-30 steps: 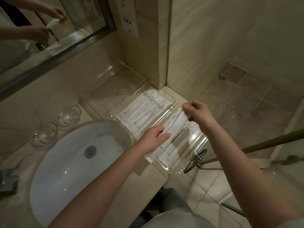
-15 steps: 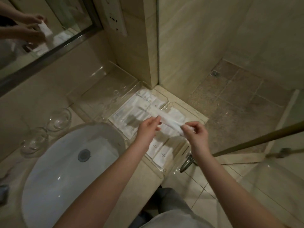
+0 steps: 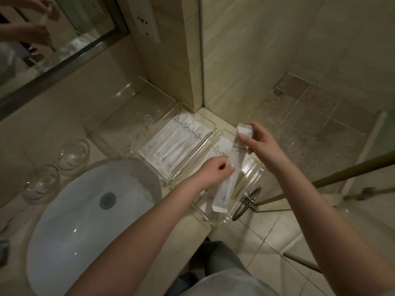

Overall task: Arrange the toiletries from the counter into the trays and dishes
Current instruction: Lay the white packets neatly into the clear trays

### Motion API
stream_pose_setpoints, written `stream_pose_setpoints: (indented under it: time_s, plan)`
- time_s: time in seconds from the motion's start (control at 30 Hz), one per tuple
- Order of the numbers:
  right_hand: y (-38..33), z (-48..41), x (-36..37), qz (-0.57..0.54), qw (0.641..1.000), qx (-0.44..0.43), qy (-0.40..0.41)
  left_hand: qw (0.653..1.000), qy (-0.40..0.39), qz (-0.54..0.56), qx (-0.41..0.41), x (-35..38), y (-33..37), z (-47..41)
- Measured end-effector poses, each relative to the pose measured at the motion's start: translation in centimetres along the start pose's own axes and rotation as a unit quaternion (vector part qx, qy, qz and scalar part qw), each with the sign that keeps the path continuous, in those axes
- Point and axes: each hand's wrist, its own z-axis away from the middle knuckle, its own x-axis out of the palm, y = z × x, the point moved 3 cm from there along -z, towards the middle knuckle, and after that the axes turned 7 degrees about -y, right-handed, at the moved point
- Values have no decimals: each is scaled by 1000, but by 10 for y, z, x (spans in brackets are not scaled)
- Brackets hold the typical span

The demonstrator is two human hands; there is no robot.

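Note:
A long white toiletry packet (image 3: 229, 171) hangs nearly upright above the nearest clear tray (image 3: 249, 174). My right hand (image 3: 259, 141) pinches its top end and my left hand (image 3: 214, 170) grips its middle. More white packets (image 3: 221, 147) lie in that tray under my hands. The middle clear tray (image 3: 208, 141) holds several white packets (image 3: 175, 144) lying side by side. The far clear tray (image 3: 128, 116) by the wall has no packets in it.
Two clear glass dishes (image 3: 73, 154) (image 3: 41, 184) stand left of the trays, behind the white sink basin (image 3: 85, 221). A mirror (image 3: 53, 35) and a wall socket (image 3: 146, 18) are above. A tiled shower floor (image 3: 305, 124) and a metal rail (image 3: 350, 169) lie to the right.
The packet was lifted off the nearest tray and turned from lying flat to nearly upright. My right hand rose to its top end; my left hand moved to its middle.

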Motion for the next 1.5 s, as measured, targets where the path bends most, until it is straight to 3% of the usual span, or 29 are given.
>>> stream_pose_setpoints:
  time_s: [0.13,0.23,0.37,0.57,0.63,0.7,0.83,1.0,1.17,1.33,1.5]
  plan:
    - [12,-4,-17,-21,994,20,104,997,70,-25,17,1,-4,-10]
    - [31,0,-26,-17,986,64,153,985,131,-116,6,-5,-28,-13]
    - [60,6,-23,52,981,117,144,934,34,-357,-5,2,-70,-10]
    - [73,4,-23,168,966,163,113,880,-12,-475,7,12,-90,-1]
    - [73,3,-19,276,945,157,79,871,0,-491,3,14,-93,0]
    - [72,4,-14,402,902,147,60,875,16,-484,-5,14,-95,0]
    - [71,8,-11,548,827,92,82,888,44,-457,1,17,-90,1]
    - [66,17,0,543,837,-26,57,903,31,-429,25,27,-84,6]
    - [79,23,17,600,798,26,-45,895,-3,-446,11,38,-87,6]
    - [75,19,18,627,773,63,-72,872,-21,-488,-22,43,-92,9]
    - [76,14,25,612,784,85,-67,842,20,-536,-51,27,-92,8]
